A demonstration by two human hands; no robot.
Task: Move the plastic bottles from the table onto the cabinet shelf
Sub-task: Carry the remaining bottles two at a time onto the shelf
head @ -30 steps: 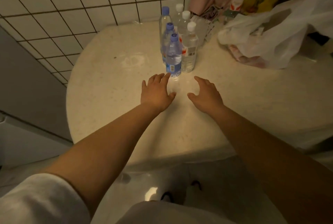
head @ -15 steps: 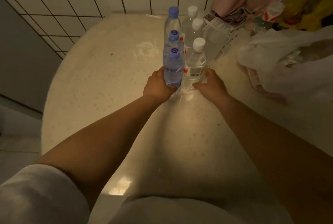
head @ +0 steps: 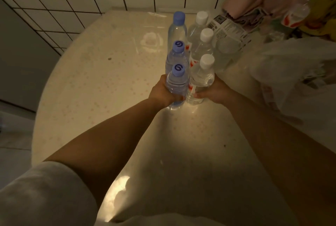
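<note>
Two rows of bottles are stood on the round table (head: 87, 98), blue caps to the left, white to the right. The nearest blue-capped bottle (head: 177, 87) is gripped low round its body by the left hand (head: 163, 92); the nearest white-capped bottle (head: 201, 80) is clasped likewise by the right hand (head: 214, 91). One bottle per hand is judged to halve the trips. Both are seen to hold clear liquid, caps on. No cabinet shelf is in view. A plastic bag (head: 294, 72) is lying beside the rows.

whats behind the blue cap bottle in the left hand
Two more blue-capped bottles stand in a row behind the nearest blue-capped bottle, which the left hand grips. Their lower bodies and bases are covered by the bottles in front.
</note>
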